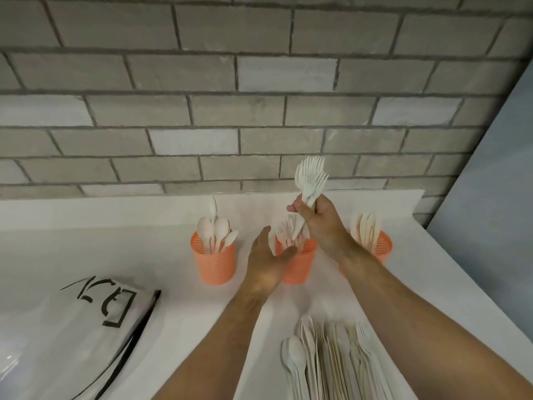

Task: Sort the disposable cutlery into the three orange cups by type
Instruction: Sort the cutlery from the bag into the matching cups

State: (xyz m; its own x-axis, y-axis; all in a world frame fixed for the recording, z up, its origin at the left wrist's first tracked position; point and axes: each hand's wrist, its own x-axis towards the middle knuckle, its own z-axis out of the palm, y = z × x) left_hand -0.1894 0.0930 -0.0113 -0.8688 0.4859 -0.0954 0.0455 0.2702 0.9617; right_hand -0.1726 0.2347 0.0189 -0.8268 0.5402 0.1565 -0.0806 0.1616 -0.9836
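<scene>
Nearest to me, loose cutlery (331, 359) lies piled on the white counter (178, 319), spoons at its left edge and a fork toward the right. My right hand (320, 223) is closed around a bunch of forks (310, 180), tines up, held above the middle cup (297, 264), which already has forks in it. My left hand (266, 265) is open and holds nothing, fingers spread just beside that cup's left wall; I cannot tell whether it touches. Spoons stand in the left cup (215, 261), and the right cup (380, 246), partly behind my forearm, holds knives. A plastic bag (75, 336) sits at left.
</scene>
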